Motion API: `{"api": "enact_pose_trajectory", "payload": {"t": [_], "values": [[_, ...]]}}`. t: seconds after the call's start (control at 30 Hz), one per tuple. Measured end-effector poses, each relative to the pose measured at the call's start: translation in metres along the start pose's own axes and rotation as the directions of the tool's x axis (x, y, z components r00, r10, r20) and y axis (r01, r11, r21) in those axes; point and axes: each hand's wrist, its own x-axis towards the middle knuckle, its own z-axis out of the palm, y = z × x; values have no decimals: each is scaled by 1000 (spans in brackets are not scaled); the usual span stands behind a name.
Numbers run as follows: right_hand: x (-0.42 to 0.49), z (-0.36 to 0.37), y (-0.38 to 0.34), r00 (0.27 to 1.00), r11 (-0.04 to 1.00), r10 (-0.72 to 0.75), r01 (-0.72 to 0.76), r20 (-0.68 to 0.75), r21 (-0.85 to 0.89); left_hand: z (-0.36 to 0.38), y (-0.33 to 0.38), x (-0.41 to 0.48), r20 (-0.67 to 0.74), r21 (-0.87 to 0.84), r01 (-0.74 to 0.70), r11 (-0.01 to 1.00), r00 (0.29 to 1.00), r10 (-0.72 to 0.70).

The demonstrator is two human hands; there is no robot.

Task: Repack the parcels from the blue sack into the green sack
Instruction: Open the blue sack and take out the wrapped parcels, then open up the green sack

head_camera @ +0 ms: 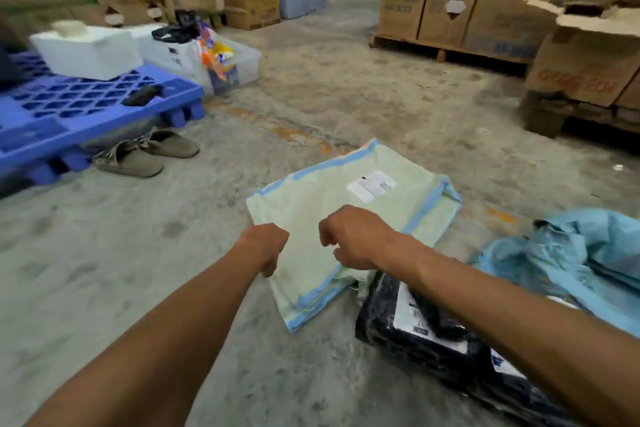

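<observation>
Blue plastic pallet (69,107) at left, grey slippers (149,154) beside it. Left hand (265,246) and right hand (356,239), both curled over the near edge of the green sack (329,204); grasp cannot be told. Sack flat on floor. Black parcels (415,329) just right; crumpled blue sack (581,253) far right.

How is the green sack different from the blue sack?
The green sack lies flat and smooth on the floor; the blue sack is crumpled and bunched up. The green sack is pale green with blue edging and a white label; the blue sack is light blue all over. Both hands are at the green sack; none touches the blue sack. Both sacks lie on the concrete floor.
</observation>
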Motion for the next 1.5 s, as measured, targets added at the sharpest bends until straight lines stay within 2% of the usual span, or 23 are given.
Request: {"api": "enact_pose_trajectory", "payload": {"t": [0.07, 0.13, 0.2, 0.27, 0.4, 0.5, 0.57, 0.67, 0.77, 0.83, 0.9, 0.97, 1.03, 1.1, 1.2, 1.23, 1.3, 1.33, 1.43, 1.5], "values": [[21, 26, -23, 979, 997, -29, 41, 203, -58, 26, -8, 9, 57, 8, 44, 999, 997, -44], [38, 56, -42, 906, 980, -49, 125, 421, -155, 49, -16, 23, 186, -62, 85, 994, 980, -72], [47, 81, -52, 847, 960, -17, 162, 531, -227, 64, -20, 37, 205, -129, 115, 985, 975, -87], [53, 92, -53, 867, 957, 30, 119, 497, -265, 70, -20, 49, 134, -180, 120, 976, 986, -97], [69, 80, -46, 964, 893, 66, 58, 257, -447, 62, -21, 71, -31, -234, 124, 964, 990, -135], [86, 56, -33, 980, 896, 128, -48, 153, -441, 36, -31, 85, -140, -231, 106, 967, 980, -140], [100, 40, -18, 964, 940, 195, -132, 179, -315, 17, -38, 97, -142, -287, 98, 953, 979, -143], [121, 43, 5, 871, 948, 314, -306, 378, -84, 3, -46, 122, -53, -381, 64, 922, 994, -91], [132, 75, 12, 798, 923, 373, -369, 474, -104, 7, -45, 145, -8, -394, 23, 919, 1000, -29], [134, 100, 15, 807, 925, 379, -353, 454, -144, 22, -37, 157, 68, -318, 18, 948, 998, 4], [139, 115, 22, 852, 939, 345, -317, 394, -136, 39, -26, 160, 102, -248, -2, 969, 994, 28], [142, 113, 34, 861, 939, 338, -335, 380, -76, 47, -22, 165, -40, -265, -45, 963, 999, 36], [147, 101, 48, 842, 929, 349, -369, 412, -33, 43, -28, 168, -216, -364, -81, 928, 976, 0], [153, 86, 66, 848, 925, 342, -380, 405, 16, 36, -35, 169, -246, -485, -84, 871, 968, -43], [151, 53, 89, 866, 911, 366, -408, 339, 56, 15, -36, 166, -286, -681, -159, 715, 957, -59], [146, 40, 96, 873, 909, 370, -410, 317, 68, 1, -36, 163, -312, -725, -188, 663, 947, -72], [131, 15, 106, 874, 901, 383, -425, 300, 89, -38, -37, 152, -357, -741, -231, 631, 931, -78], [121, 5, 108, 869, 891, 394, -441, 299, 108, -60, -37, 142, -371, -717, -242, 654, 926, -65], [84, -3, 103, 861, 858, 419, -479, 289, 184, -105, -28, 118, -403, -543, -233, 807, 915, -7], [61, 4, 99, 859, 754, 438, -512, 264, 411, -111, -20, 107, -425, -438, -209, 874, 905, 3]]}}
